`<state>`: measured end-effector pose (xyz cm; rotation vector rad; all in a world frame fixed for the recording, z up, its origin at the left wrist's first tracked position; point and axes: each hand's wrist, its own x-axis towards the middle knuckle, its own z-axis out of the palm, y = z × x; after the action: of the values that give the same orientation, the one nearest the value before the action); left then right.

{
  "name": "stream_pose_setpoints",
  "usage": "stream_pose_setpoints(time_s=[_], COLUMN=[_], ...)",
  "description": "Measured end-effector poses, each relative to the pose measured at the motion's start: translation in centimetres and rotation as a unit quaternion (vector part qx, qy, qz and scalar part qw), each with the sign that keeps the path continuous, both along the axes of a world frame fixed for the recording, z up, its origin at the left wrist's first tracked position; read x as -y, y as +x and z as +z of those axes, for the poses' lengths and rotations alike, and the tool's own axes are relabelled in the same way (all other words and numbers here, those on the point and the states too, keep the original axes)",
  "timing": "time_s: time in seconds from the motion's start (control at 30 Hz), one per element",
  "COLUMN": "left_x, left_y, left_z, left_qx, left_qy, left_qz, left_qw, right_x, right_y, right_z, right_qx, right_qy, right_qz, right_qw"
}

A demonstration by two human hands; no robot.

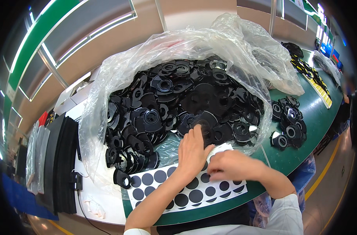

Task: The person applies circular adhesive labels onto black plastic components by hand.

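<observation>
My left hand (192, 152) reaches to the near edge of a heap of black plastic parts (159, 84). Its fingers are closed together over one black plastic part (208, 119) with a round ring; the underside of the grip is hidden. To its right, my right hand (233, 164) is curled over a white sheet of round black stickers (194, 196). The fingers of that hand are closed and slightly blurred, so whatever they pinch cannot be made out. The sheet lies partly beneath both forearms.
A large clear plastic bag (96, 117) spreads open around the heap. More black parts (291, 125) lie on the green table (311, 133) at right. Dark flat sheets (61, 164) stand stacked at left, beside a small black device (76, 181) with a cable. Yellow-marked strips (317, 84) lie farther back.
</observation>
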<state>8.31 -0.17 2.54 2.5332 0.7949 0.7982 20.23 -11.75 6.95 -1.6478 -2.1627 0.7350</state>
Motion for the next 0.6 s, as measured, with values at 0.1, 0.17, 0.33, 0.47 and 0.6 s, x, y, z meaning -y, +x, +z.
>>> stream_pose_setpoints(time_s=[0.1, 0.17, 0.33, 0.47, 0.6], left_x=[-0.9, -1.5, -0.2, 0.8, 0.0], left_y=[-0.2, -1.1, -4.3, -6.6, -6.5], left_z=[0.2, 1.1, 2.7, 1.0, -1.4], left_qx=[0.043, 0.101, 0.311, 0.363, 0.376], left_qy=[-0.055, -0.248, -0.613, -0.721, -0.769], left_qz=[0.013, -0.027, -0.001, -0.050, -0.125], left_qw=[0.997, 0.963, 0.726, 0.589, 0.502], right_x=[-0.2, -1.0, -1.7, -2.0, -3.4], right_y=[-1.9, -1.7, -0.9, -1.3, -0.9], right_z=[-1.2, -2.4, -2.7, -2.1, -1.3], right_qx=[0.027, 0.025, 0.047, 0.080, 0.085], right_qy=[0.041, 0.066, 0.075, 0.039, -0.026], right_qz=[0.002, -0.039, -0.096, -0.088, -0.064], right_qw=[0.999, 0.997, 0.991, 0.992, 0.994])
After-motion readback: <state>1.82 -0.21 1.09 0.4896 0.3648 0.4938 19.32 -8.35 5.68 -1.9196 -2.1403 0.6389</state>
